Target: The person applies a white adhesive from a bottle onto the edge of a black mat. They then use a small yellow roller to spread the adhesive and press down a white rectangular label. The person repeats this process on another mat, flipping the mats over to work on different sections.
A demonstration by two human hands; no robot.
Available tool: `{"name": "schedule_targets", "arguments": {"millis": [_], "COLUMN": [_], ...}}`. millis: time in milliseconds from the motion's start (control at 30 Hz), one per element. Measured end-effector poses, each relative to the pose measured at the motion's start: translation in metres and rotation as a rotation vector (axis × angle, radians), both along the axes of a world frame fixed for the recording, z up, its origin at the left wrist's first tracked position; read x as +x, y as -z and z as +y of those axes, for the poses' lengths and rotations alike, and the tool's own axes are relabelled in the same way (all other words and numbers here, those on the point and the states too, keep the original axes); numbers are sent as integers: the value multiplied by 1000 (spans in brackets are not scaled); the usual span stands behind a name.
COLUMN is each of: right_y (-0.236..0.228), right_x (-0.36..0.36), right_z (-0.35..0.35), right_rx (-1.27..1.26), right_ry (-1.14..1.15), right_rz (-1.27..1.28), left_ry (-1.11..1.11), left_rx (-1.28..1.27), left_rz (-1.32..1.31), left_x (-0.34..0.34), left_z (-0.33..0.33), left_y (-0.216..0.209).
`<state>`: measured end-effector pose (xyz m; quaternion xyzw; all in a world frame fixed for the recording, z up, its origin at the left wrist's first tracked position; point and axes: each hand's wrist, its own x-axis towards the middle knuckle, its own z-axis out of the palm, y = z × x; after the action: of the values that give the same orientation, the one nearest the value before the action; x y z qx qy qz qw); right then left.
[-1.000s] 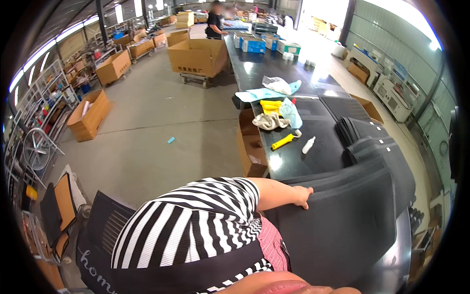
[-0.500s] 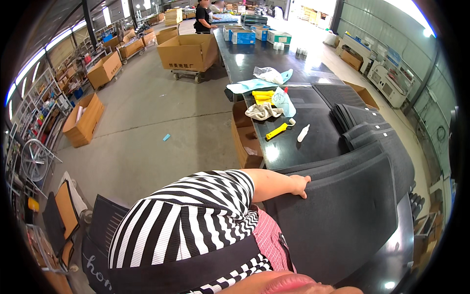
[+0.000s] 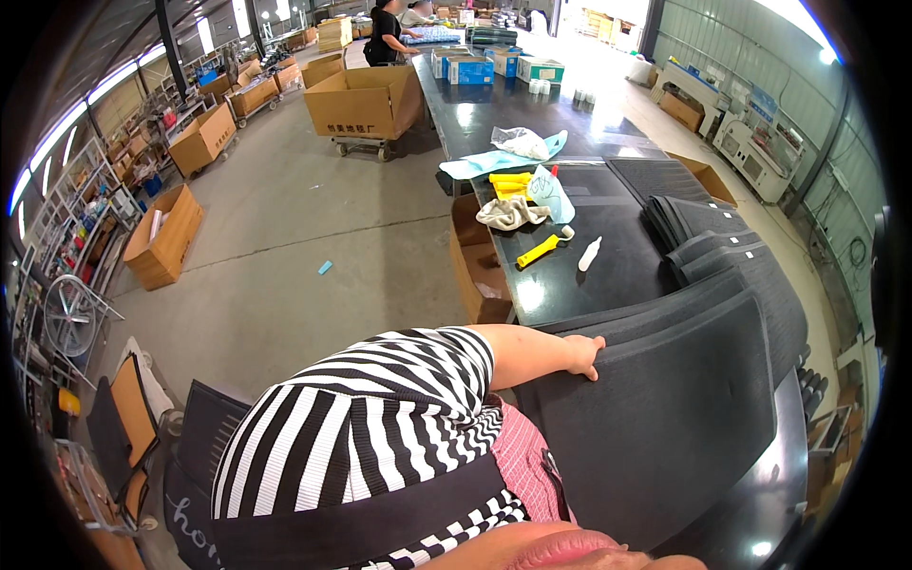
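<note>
The person's left hand [image 3: 581,354] lies on the near left edge of a dark grey floor mat [image 3: 665,418], fingers curled over the rim and thumb tucked under, so it has a loose hold of that edge. The arm comes out of a black-and-white striped sleeve [image 3: 380,399]. The right hand is out of sight, so I cannot tell what it is doing. The mat rests at the near end of a long black table [image 3: 532,114] and tilts up toward the person, covering the table's near corner. Just behind it, more dark mats [image 3: 722,247] sit fanned in an overlapping stack on the right side of the table. Farther along the tabletop, well apart from the hand, lie a yellow utility knife [image 3: 539,251] and a small white tube [image 3: 590,254], side by side. Beyond those are a crumpled pale cloth [image 3: 510,213], a clear bottle with a red tip [image 3: 550,193] and a yellow pack [image 3: 510,180]. An open cardboard box [image 3: 477,266] stands on the concrete floor against the table's left side. A bigger cardboard box on a wheeled cart [image 3: 366,100] sits farther off, and a person in dark clothes [image 3: 385,33] stands at the far end of the table.
</note>
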<state>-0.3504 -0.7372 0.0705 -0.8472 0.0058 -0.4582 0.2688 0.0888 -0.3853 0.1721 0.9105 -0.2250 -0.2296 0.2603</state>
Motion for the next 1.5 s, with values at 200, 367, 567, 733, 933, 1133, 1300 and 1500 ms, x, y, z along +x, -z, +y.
{"name": "schedule_targets", "arguments": {"millis": [200,367,567,733,933,1133,1300,1500], "right_y": [-44,-3,-41,-34,-28,-42,-51,-63], "right_x": [-7,-11,-10,-12,-12,-11,-7,-7], "right_z": [53,24,53,48,44,51,56,64], "right_rx": [611,341,666,685,690,732,768,820], "right_ry": [494,268,535,549,561,585,598,632], "right_rz": [541,273,551,542,542,610,666,728], "left_ry": [-13,-9,-9,-4,-12,-3,-14,-14], "left_rx": [1,1,6,15,13,19,25,29], "left_rz": [8,0,2,0,-5,1,2,5], "left_x": [-2,-3,-3,-2,-2,-4,-4,-5], "left_z": [7,8,5,3,6,4,5,2], "left_y": [3,-3,0,-3,1,-6,-5,-10]}}
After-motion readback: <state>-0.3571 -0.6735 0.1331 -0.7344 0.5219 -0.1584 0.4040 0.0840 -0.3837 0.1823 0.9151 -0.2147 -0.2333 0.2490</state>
